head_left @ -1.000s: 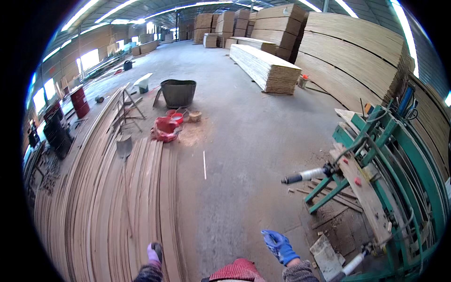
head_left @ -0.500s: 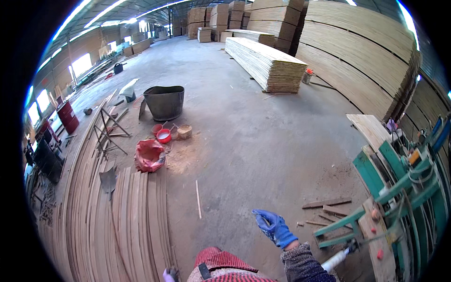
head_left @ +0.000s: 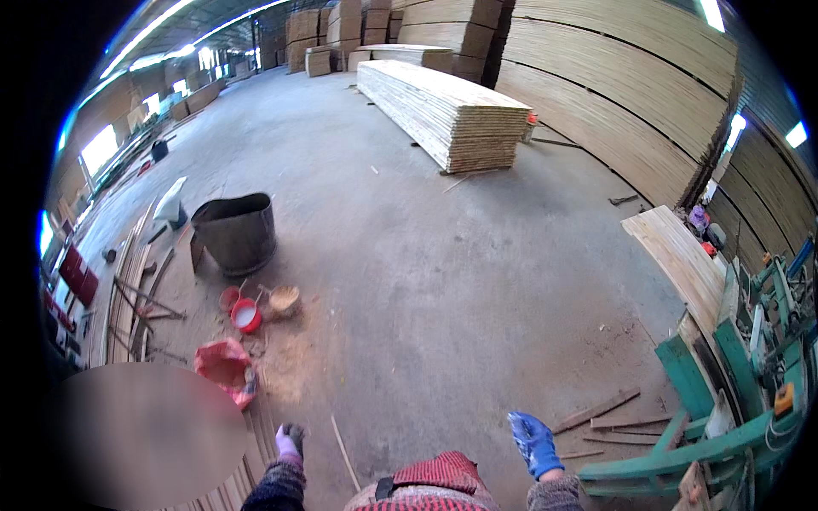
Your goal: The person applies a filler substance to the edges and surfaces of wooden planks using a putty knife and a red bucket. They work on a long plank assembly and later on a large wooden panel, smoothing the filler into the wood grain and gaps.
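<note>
My right hand, in a blue work glove, hangs over the concrete floor at the lower right. Its fingers are loosely bent and hold nothing that I can see. On the lower left my left hand, in a purple and dark glove, is held low beside the floor boards. Its thumb stands apart from the fingers and it looks bare of any load. A thin wood strip lies on the floor between the hands. Red checked cloth covers my front.
A green machine stands at right, with a wooden panel and loose wood pieces near it. Left are a black tub, red bucket and red sack. Board stacks rise behind. A blurred patch hides the lower left.
The view has turned right, so floor things sit farther left. My left hand and forearm have come further into view. My right hand now points more upward in the picture.
</note>
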Available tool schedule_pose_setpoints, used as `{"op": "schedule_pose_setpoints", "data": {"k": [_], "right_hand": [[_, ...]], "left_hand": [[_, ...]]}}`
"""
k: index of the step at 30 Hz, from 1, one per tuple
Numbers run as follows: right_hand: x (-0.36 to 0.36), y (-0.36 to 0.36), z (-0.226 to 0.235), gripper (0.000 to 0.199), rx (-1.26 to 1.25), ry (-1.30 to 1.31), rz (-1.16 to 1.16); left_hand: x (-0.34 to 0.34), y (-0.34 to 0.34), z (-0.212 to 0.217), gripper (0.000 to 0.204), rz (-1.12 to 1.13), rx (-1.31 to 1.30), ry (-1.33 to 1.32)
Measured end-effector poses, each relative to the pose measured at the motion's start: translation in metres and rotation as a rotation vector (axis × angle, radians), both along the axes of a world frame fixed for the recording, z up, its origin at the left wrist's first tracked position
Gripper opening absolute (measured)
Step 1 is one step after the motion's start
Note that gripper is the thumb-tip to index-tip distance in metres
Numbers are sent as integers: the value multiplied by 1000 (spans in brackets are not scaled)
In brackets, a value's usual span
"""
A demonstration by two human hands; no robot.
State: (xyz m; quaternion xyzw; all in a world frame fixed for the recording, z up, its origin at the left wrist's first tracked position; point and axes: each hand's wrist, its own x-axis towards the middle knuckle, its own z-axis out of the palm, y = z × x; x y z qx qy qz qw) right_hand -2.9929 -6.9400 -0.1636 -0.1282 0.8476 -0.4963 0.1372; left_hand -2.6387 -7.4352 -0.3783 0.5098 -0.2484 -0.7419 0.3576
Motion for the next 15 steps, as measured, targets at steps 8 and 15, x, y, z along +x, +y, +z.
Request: {"op": "schedule_pose_setpoints", "data": {"k": [8,15], "right_hand": [[-294,-89,-93,30,-85,-116,-187],[-598,-306,26,31,-102,-232,1]], "left_hand": [[-481,-105,71,6,-623,-286,46],[-554,-139,0,8,-451,-261,-324]]}}
